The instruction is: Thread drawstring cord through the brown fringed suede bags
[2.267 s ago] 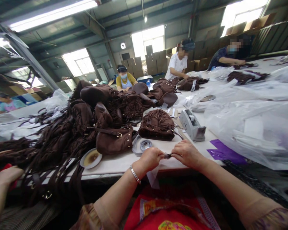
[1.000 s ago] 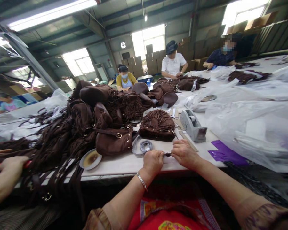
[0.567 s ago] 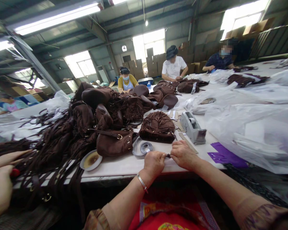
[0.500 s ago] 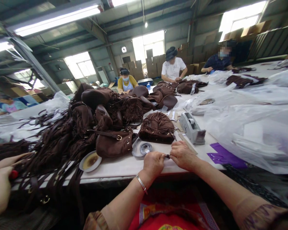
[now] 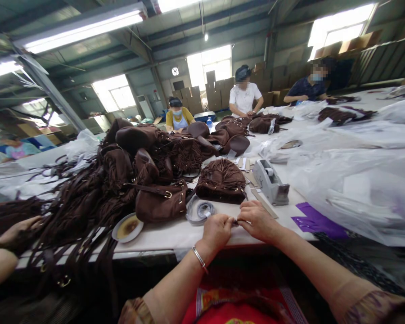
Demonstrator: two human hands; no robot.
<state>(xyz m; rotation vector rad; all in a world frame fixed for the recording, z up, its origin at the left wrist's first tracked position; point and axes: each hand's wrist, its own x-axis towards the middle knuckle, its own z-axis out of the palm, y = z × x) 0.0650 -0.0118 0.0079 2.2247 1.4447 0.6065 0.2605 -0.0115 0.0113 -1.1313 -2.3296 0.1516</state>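
My left hand, with a silver bangle at the wrist, is closed in a pinch. My right hand pinches close beside it. Between the fingertips of both hands shows a small dark piece, mostly hidden, so its kind cannot be made out. Just beyond my hands sits a brown fringed bag on the white table. A coil of grey strip in clear plastic lies left of that bag, nearest my left hand. Farther left rests a smooth brown bag with a buckled strap.
A grey tape dispenser stands beyond my right hand. Purple plastic and clear bags cover the right side. At left are a dish of yellowish stuff, piled brown bags and a co-worker's hand. Several people sit across.
My two hands stay together at nearly the same spot, the fingers shifting slightly around the dark piece. The co-worker's hands at the left have moved, and a red item there no longer shows.
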